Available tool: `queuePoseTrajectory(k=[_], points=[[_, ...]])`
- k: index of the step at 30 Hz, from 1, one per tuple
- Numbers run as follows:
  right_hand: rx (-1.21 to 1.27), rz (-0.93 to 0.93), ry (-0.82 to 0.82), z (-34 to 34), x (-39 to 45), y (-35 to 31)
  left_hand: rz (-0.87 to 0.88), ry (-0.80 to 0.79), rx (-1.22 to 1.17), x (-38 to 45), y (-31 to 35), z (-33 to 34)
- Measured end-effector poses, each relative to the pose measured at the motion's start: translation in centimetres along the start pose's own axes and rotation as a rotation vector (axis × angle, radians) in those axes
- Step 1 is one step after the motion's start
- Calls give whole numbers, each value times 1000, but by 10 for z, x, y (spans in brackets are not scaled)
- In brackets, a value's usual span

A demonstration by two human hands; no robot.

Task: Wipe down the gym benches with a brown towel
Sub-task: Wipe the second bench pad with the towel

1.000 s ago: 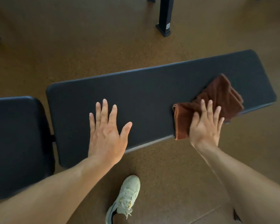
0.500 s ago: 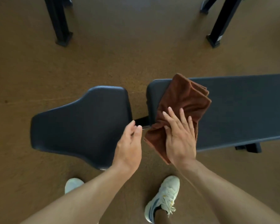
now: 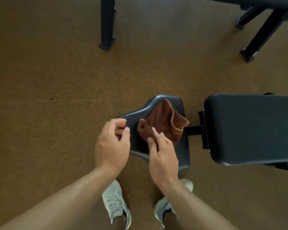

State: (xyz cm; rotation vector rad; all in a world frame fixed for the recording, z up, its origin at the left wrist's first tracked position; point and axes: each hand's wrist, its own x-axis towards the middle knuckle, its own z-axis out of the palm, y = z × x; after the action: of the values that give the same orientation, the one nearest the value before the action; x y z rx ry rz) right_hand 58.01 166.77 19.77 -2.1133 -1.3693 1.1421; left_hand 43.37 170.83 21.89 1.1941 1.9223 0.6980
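The brown towel [image 3: 163, 123] lies crumpled on the small black seat pad [image 3: 183, 151] of the gym bench. My right hand [image 3: 162, 153] reaches onto the towel's near edge with straight fingers and presses it against the pad. Hovering at the narrow left end of the seat pad, my left hand [image 3: 112, 145] has its fingers loosely curled and holds nothing; it is blurred. The bench's long black back pad [image 3: 253, 128] lies to the right, joined to the seat by a black hinge bracket [image 3: 202, 130].
Brown speckled floor [image 3: 56, 97] surrounds the bench. A black equipment leg [image 3: 107, 25] stands at top centre, and the legs of another bench [image 3: 259, 34] stand at top right. My two white shoes [image 3: 115, 203] are on the floor just below the seat pad.
My right hand has slid the towel leftward along the back pad, across the gap and onto the seat pad. My left hand moved left to the seat's narrow end and curled. My view shifted left.
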Motion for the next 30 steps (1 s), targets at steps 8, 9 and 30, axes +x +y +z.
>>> queuePoseTrajectory(k=[8,9,30], points=[[-296,-84,-92,26,55,-6,-249,-292,-73,22,-22,14],[-261,-35,-65,27,73,-14,-271,-262,-87,25,-20,16],[-211,67,103,2,146,8,-492,149,64,68,-7,53]])
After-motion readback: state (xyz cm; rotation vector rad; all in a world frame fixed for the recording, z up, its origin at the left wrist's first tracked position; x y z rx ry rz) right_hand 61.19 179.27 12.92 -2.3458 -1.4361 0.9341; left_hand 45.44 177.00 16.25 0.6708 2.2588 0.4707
